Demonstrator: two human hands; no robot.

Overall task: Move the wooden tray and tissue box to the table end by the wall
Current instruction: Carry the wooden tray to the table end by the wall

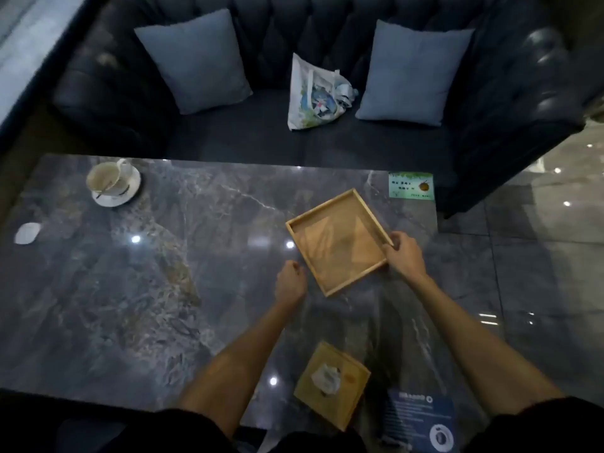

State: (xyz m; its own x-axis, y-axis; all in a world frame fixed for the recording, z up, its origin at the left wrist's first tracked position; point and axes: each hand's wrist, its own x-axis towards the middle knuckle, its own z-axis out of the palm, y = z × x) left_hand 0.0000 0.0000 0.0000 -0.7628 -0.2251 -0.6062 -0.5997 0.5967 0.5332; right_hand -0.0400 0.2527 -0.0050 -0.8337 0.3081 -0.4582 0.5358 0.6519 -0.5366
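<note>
A shallow square wooden tray (340, 241) lies empty and turned at an angle on the right part of the dark marble table (163, 289). My right hand (403, 255) grips the tray's near right corner. My left hand (291, 282) is beside the tray's left edge with its fingers curled in; it holds nothing that I can see, and whether it touches the tray is unclear. A square wooden tissue box (331, 384) with a white tissue poking out sits near the table's front edge, between my forearms.
A white cup and saucer (114, 184) stand at the far left of the table, with a crumpled white tissue (27, 233) nearer. A green card (411, 185) and a blue card (421, 416) lie at the right. A dark sofa (261, 135) with cushions and a tote bag (315, 93) is behind.
</note>
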